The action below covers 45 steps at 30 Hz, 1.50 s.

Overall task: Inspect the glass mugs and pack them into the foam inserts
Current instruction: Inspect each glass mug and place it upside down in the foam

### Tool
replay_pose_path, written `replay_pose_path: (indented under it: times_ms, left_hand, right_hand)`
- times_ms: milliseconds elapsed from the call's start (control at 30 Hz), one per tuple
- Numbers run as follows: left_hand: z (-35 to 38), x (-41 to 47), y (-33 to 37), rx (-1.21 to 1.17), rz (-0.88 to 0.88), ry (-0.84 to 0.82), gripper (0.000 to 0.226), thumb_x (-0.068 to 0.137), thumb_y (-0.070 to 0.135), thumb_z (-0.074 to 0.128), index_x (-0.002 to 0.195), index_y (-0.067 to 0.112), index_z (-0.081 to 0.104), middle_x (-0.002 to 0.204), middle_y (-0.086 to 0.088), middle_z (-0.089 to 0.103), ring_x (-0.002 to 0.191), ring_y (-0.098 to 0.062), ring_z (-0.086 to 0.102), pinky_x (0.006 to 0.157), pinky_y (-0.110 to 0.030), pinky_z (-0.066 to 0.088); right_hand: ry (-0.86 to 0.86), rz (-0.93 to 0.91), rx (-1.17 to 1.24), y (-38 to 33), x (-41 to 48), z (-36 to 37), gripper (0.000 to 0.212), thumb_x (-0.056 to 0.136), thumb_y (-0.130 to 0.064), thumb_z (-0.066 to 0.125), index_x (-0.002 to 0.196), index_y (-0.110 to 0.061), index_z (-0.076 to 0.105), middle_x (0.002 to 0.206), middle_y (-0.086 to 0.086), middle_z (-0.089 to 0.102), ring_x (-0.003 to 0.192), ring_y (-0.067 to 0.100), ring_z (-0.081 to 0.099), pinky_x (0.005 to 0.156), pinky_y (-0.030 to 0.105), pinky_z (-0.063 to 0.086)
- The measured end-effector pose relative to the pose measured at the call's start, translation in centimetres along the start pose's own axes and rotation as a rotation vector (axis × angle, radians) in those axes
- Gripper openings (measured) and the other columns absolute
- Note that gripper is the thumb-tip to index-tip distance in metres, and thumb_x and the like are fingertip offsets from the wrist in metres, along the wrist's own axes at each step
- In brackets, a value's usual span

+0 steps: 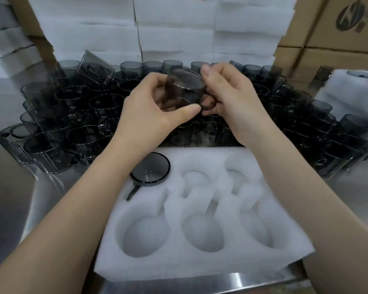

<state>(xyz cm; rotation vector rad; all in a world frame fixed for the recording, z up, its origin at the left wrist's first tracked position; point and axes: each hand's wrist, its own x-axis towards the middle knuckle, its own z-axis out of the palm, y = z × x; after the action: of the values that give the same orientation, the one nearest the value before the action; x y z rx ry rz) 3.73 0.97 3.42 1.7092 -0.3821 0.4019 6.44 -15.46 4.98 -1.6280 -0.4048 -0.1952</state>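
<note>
— So, where is the glass mug [185, 85] we are looking at?

— We hold it up in the air between both hands, above the heap of mugs [72, 115]. It is tipped over on its side.

— How does our left hand [151, 107] hold it?

— Its fingers curl round the far side of the mug, and the thumb presses on the low near side. The mug lies just to the right of that palm.

— And our right hand [229, 102]?

— It pinches the mug from the other side. The thumb sits on top by the rim. The other fingers curl down by the handle [208, 105], which sticks out low toward that hand. We cannot tell if a finger goes through it.

— Where is the foam insert [200, 257]?

— It lies flat on the shiny table [40, 187], right under our arms and close to us. It has six holes.

— Is anything in it?

— Yes, a second mug [150, 169] stands in the far left hole, its handle pointing to us.

— What else do we see?

— White foam stacks [174, 28] and brown boxes [338, 39] stand behind the heap. Another insert [348, 85] with mugs in it lies far to the right.
</note>
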Motion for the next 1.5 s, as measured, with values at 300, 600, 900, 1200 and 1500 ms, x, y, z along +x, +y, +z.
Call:
replay_pose_path:
  times_ms: [300,600,900,1200,1500]
  left_hand:
    - [-0.1,-0.2,0.4,0.061,0.175,0.077,0.05,0.076,0.017,0.079,0.113,0.025,0.047,0.108,0.004,0.067,0.106,-0.013,0.066,0.097,-0.039,0.052]
    - [-0.3,-0.1,1.6,-0.197,-0.049,0.223,0.042,0.077,0.015,0.079,0.111,0.007,0.057,0.103,-0.01,0.072,0.096,-0.017,0.071,0.088,-0.031,0.056]
    - [-0.3,0.1,1.8,-0.418,-0.301,0.045,0.031,0.089,0.028,0.067,0.107,0.002,0.068,0.093,-0.006,0.074,0.08,-0.015,0.07,0.078,-0.029,0.057]
    - [0.1,0.0,1.1,-0.065,-0.13,0.052,0.066,0.067,0.023,0.086,0.127,0.015,0.06,0.106,-0.003,0.069,0.092,-0.009,0.07,0.085,-0.028,0.056]
    - [0.0,0.1,0.8,0.27,-0.013,0.068,0.058,0.056,0.042,0.091,0.094,0.034,0.048,0.095,0.012,0.064,0.08,-0.003,0.062,0.074,-0.021,0.051]
  right_hand:
    - [-0.162,0.191,0.212,-0.2,-0.3,0.0,0.036,0.098,-0.034,0.054,0.069,-0.014,0.056,0.065,-0.002,0.052,0.053,0.014,0.05,0.049,0.026,0.049]
    - [-0.273,0.024,0.453,-0.2,-0.5,0.3,0.021,0.1,-0.007,0.043,0.094,-0.002,0.063,0.076,0.003,0.061,0.059,0.01,0.052,0.054,0.021,0.046]
    - [-0.03,-0.216,0.078,-0.4,-0.7,0.7,0.007,0.086,-0.017,0.063,0.082,-0.016,0.069,0.054,-0.005,0.053,0.042,0.013,0.038,0.04,0.026,0.029]
    - [0.07,-0.214,-0.138,-0.6,-0.7,0.8,0.033,0.098,-0.02,0.055,0.067,-0.011,0.053,0.052,-0.013,0.049,0.045,0.005,0.04,0.049,0.02,0.034]
    - [0.134,-0.442,-0.32,-0.2,-0.8,0.6,0.013,0.082,-0.017,0.073,0.078,-0.013,0.061,0.069,0.023,0.055,0.061,0.031,0.045,0.057,0.032,0.038]
